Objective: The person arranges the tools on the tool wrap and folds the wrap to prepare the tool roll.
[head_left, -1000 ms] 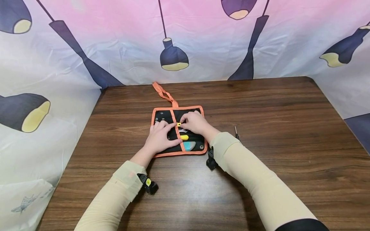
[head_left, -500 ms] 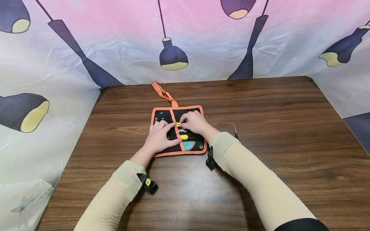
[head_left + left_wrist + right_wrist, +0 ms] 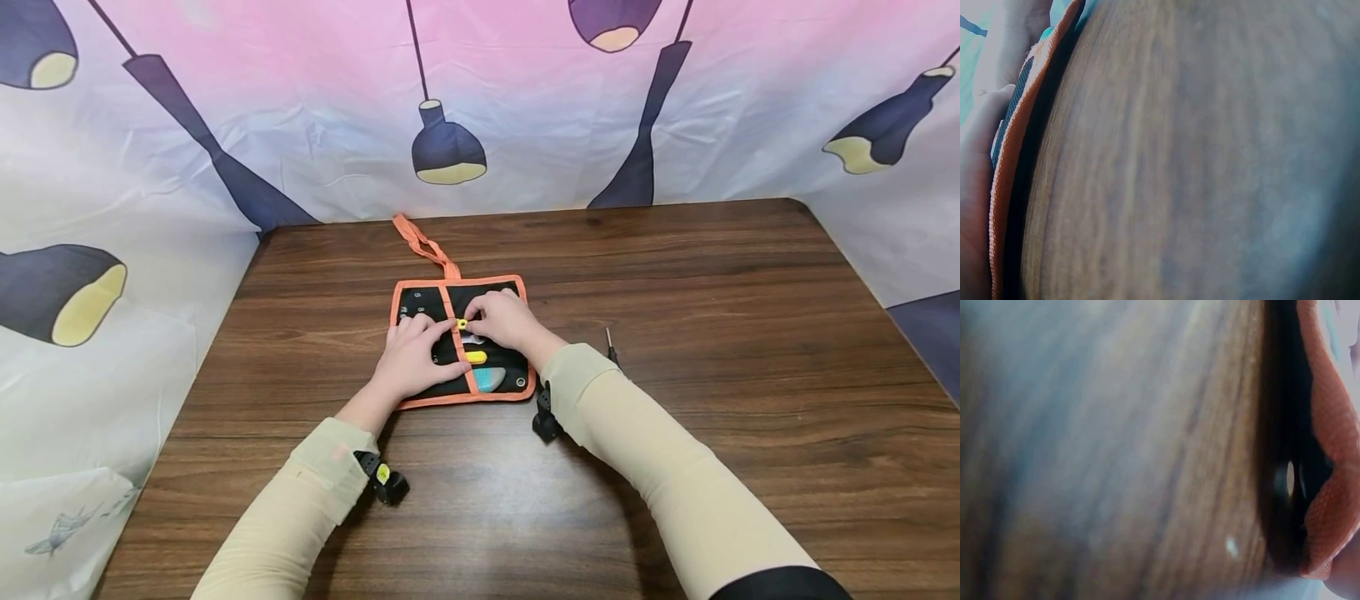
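Observation:
A black tool pouch with orange trim [image 3: 465, 402] lies spread on the wooden table. My left hand [image 3: 408, 357] rests on its left half, thumb and index finger spread along the orange middle strip. With thumb and index finger, my right hand [image 3: 504, 319] pinches a small yellow tool end [image 3: 461, 324] at that strip; the rest of this tool is hidden in the pouch. Below it, a yellow handle [image 3: 476, 357] and a teal-and-grey rounded tool [image 3: 490, 380] stick out of the pockets. Both wrist views show mostly table beside the pouch's orange edge [image 3: 1007, 175].
A small screwdriver [image 3: 611, 342] lies right of the pouch, partly behind the right sleeve. An orange strap [image 3: 427, 246] trails from the pouch's top edge toward the back of the table [image 3: 712, 275]. A lamp-patterned cloth [image 3: 525, 150] hangs behind.
Both hands keep the same place on the pouch, and the yellow tool end stays between the right fingers. Only a slight shift of the head view shows.

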The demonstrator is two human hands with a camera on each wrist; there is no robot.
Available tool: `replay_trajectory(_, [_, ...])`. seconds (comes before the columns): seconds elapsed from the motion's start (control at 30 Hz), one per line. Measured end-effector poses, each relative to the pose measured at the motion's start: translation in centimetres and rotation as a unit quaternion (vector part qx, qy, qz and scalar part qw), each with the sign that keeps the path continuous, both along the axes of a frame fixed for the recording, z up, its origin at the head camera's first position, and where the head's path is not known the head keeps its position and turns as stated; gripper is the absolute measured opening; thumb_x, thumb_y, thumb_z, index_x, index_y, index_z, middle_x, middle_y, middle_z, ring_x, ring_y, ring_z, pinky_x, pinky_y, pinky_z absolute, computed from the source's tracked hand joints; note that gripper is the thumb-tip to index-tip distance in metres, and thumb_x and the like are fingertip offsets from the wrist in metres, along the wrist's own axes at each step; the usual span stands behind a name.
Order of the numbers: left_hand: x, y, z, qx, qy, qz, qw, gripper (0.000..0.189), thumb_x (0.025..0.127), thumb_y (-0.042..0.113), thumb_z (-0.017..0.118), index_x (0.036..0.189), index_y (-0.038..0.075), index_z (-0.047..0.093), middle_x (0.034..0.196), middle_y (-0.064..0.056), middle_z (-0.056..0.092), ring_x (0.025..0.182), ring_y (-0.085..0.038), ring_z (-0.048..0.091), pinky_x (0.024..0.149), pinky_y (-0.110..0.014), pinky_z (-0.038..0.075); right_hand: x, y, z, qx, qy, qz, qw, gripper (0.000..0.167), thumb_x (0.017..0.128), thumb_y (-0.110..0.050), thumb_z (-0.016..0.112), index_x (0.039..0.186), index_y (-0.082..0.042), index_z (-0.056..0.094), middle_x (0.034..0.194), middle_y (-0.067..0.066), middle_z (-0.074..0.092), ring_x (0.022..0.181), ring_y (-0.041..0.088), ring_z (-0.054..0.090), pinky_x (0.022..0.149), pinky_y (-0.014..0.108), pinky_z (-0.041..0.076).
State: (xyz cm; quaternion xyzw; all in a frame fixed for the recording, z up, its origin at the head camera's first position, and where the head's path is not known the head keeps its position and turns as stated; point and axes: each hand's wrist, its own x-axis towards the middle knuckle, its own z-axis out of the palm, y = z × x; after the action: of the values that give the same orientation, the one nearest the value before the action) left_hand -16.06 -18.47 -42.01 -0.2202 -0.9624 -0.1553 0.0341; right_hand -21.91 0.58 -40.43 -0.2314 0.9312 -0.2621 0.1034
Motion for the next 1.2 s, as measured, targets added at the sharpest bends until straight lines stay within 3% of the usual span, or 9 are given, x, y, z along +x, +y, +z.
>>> replay_trajectory(0.5, [0.1, 0.0, -0.1, 0.000, 0.001, 0.002, 1.0000, 0.076, 0.075, 0.063, 0.063, 0.134, 0.016, 0.054, 0.095, -0.002, 0.046, 0.084, -0.022, 0.037, 0.075, -0.040, 0.028, -0.2, 0.5, 0.0, -0.013, -0.021, 0.000, 0.9997, 0.017, 0.090, -0.025, 0.064, 0.103, -0.017, 0.071, 0.069, -0.005, 0.060, 0.073, 0.016, 0.050, 0.085, 0.033, 0.033])
replay_trajectory(0.8, [0.0, -0.2, 0.0, -0.002, -0.002, 0.005, 1.0000, 0.077, 0.075, 0.065, 0.063, 0.135, 0.017, 0.054, 0.096, -0.002, 0.046, 0.085, -0.022, 0.038, 0.075, -0.039, 0.028, -0.4, 1.3, 0.5, -0.030, -0.028, 0.001, 0.9992, 0.020, 0.090, -0.026, 0.064, 0.106, -0.016, 0.070, 0.069, -0.002, 0.059, 0.064, 0.015, 0.052, 0.065, 0.030, 0.041])
replay_trajectory(1.0, [-0.1, -0.2, 0.0, -0.002, -0.003, 0.006, 1.0000, 0.077, 0.074, 0.066, 0.063, 0.134, 0.017, 0.054, 0.096, -0.002, 0.047, 0.085, -0.022, 0.038, 0.074, -0.039, 0.028, -0.2, 2.3, 1.1, -0.026, -0.010, 0.003, 0.9996, 0.019, 0.089, -0.026, 0.065, 0.104, -0.016, 0.071, 0.066, -0.003, 0.059, 0.066, 0.015, 0.052, 0.086, 0.035, 0.033])
replay_trajectory(1.2, [-0.1, 0.0, 0.0, -0.003, -0.009, 0.006, 0.9999, 0.078, 0.074, 0.065, 0.063, 0.135, 0.018, 0.053, 0.097, -0.002, 0.047, 0.085, -0.022, 0.037, 0.075, -0.039, 0.028, 0.2, 3.9, 1.5, -0.015, 0.007, -0.002, 0.9999, 0.020, 0.089, -0.026, 0.065, 0.105, -0.015, 0.071, 0.070, -0.002, 0.060, 0.071, 0.017, 0.049, 0.083, 0.036, 0.032])
